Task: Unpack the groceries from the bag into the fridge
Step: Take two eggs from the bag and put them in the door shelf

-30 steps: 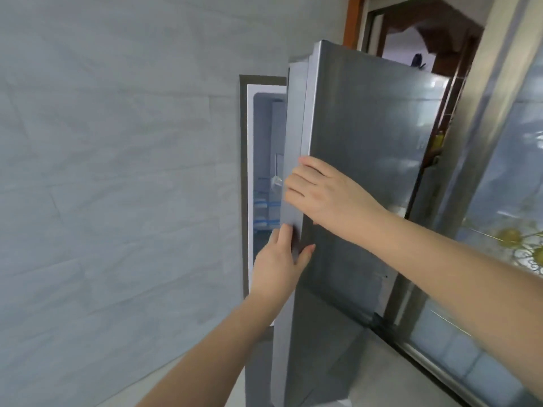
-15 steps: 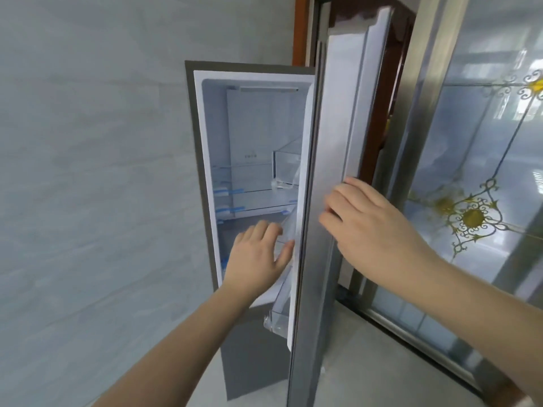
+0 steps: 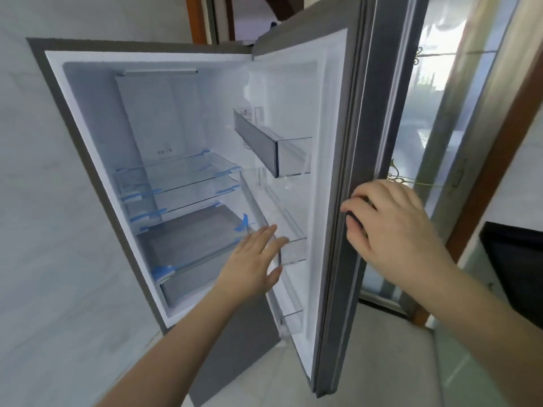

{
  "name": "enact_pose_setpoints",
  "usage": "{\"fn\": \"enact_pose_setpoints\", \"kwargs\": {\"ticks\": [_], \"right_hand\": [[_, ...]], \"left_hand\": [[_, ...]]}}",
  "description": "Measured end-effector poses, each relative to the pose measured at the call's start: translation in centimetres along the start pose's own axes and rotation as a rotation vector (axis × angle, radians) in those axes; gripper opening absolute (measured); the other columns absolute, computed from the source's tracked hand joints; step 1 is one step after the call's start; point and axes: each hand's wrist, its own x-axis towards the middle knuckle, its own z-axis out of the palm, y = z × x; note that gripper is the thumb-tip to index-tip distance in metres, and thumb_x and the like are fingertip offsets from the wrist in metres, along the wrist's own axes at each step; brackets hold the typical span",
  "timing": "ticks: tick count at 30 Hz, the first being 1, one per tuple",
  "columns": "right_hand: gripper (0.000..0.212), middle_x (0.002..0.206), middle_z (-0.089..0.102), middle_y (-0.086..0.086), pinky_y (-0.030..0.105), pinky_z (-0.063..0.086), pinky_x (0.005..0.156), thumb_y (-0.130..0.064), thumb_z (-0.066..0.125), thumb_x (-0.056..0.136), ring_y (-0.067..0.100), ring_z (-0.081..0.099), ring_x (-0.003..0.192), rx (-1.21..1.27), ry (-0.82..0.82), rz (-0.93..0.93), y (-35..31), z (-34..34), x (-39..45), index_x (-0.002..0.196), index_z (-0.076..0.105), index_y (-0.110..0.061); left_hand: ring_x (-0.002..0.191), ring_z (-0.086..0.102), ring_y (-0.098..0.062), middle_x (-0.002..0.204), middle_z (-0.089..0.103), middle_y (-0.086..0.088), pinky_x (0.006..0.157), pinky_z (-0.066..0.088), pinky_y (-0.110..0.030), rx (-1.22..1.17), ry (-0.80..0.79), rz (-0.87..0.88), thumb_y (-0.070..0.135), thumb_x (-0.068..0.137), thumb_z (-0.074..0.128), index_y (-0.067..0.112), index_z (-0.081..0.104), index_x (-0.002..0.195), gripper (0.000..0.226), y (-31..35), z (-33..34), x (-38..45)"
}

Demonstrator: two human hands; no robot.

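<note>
Your right hand (image 3: 393,230) curls its fingers round the free edge of the fridge door (image 3: 352,171), at 3 o'clock in view. Your left hand (image 3: 254,259), fingers straight and spread, holds nothing and reaches the clear door bin (image 3: 291,239) at 6 o'clock; whether it touches is unclear. No bag or groceries show, so where they lie is unknown. The fridge (image 3: 88,148) stands open, its glass shelves (image 3: 176,174) bare. The door likely swings heavy and stiff; keep hold of its edge. Treat bins and shelves as brittle.
</note>
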Motion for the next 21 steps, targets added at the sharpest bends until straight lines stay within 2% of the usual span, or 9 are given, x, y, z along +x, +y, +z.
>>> {"fn": "enact_pose_setpoints", "kwargs": {"ticks": [2, 5, 7, 9, 11, 15, 18, 21], "right_hand": [[0.026, 0.107, 0.063, 0.007, 0.043, 0.036, 0.101, -0.018, 0.049, 0.092, 0.027, 0.055, 0.106, 0.042, -0.004, 0.047, 0.3, -0.1, -0.9, 0.106, 0.07, -0.011], [0.033, 0.114, 0.065, 0.005, 0.043, 0.042, 0.099, -0.023, 0.045, 0.092, 0.025, 0.058, 0.109, 0.075, -0.075, 0.104, 0.7, 0.6, -2.3, 0.113, 0.068, -0.013], [0.038, 0.119, 0.065, 0.005, 0.044, 0.046, 0.097, -0.027, 0.04, 0.093, 0.024, 0.058, 0.112, 0.115, -0.119, 0.145, 1.3, 1.7, -3.1, 0.117, 0.066, -0.014], [0.04, 0.12, 0.065, 0.005, 0.044, 0.048, 0.096, -0.028, 0.037, 0.094, 0.023, 0.059, 0.112, 0.151, -0.116, 0.17, 2.1, 2.7, -3.6, 0.118, 0.066, -0.014], [0.033, 0.118, 0.067, 0.005, 0.043, 0.048, 0.096, -0.023, 0.046, 0.093, 0.023, 0.061, 0.109, 0.168, -0.084, 0.197, 3.3, 3.8, -3.7, 0.118, 0.066, -0.013], [0.033, 0.12, 0.066, 0.003, 0.04, 0.046, 0.097, -0.019, 0.059, 0.09, 0.021, 0.061, 0.109, 0.159, -0.084, 0.238, 5.5, 6.7, -3.2, 0.123, 0.063, -0.014], [0.038, 0.121, 0.066, 0.001, 0.037, 0.046, 0.097, -0.02, 0.062, 0.088, 0.019, 0.062, 0.108, 0.181, -0.1, 0.267, 6.6, 9.5, -2.5, 0.126, 0.059, -0.015], [0.047, 0.131, 0.06, 0.004, 0.039, 0.042, 0.102, -0.026, 0.058, 0.091, 0.023, 0.058, 0.116, 0.175, -0.193, 0.282, 7.4, 12.3, -1.9, 0.136, 0.051, -0.014]], "left_hand": [[0.136, 0.042, -0.031, 0.148, 0.044, -0.013, 0.111, 0.03, -0.048, 0.021, 0.017, 0.058, 0.032, 0.082, 0.069, 0.02, 0.044, 0.138, 0.062, 1.3, 0.8, 1.1], [0.138, 0.039, -0.028, 0.149, 0.043, -0.01, 0.112, 0.027, -0.047, 0.03, 0.011, 0.085, 0.031, 0.083, 0.067, 0.023, 0.035, 0.145, 0.071, 3.1, 2.2, 2.9], [0.139, 0.038, -0.025, 0.15, 0.043, -0.007, 0.109, 0.032, -0.049, 0.031, 0.001, 0.085, 0.025, 0.082, 0.068, 0.025, 0.029, 0.148, 0.076, 4.2, 3.2, 4.3], [0.137, 0.042, -0.025, 0.147, 0.047, -0.007, 0.106, 0.038, -0.049, 0.02, 0.01, 0.113, 0.023, 0.081, 0.068, 0.022, 0.034, 0.148, 0.075, 5.2, 4.0, 5.7], [0.136, 0.044, -0.024, 0.147, 0.048, -0.006, 0.105, 0.041, -0.048, 0.006, 0.029, 0.16, 0.026, 0.082, 0.068, 0.017, 0.038, 0.147, 0.071, 5.8, 4.7, 7.0], [0.142, 0.034, -0.025, 0.153, 0.039, -0.005, 0.111, 0.031, -0.047, 0.035, 0.022, 0.217, 0.03, 0.086, 0.063, 0.017, 0.03, 0.15, 0.073, 5.5, 6.2, 9.6], [0.144, 0.029, -0.03, 0.156, 0.032, -0.009, 0.113, 0.025, -0.049, 0.111, 0.005, 0.16, 0.031, 0.086, 0.065, 0.019, 0.024, 0.152, 0.079, 4.6, 7.5, 11.6], [0.144, 0.027, -0.033, 0.157, 0.03, -0.011, 0.113, 0.026, -0.051, 0.126, 0.002, 0.031, 0.032, 0.087, 0.064, 0.02, 0.017, 0.152, 0.081, 3.5, 8.6, 13.8]]}}
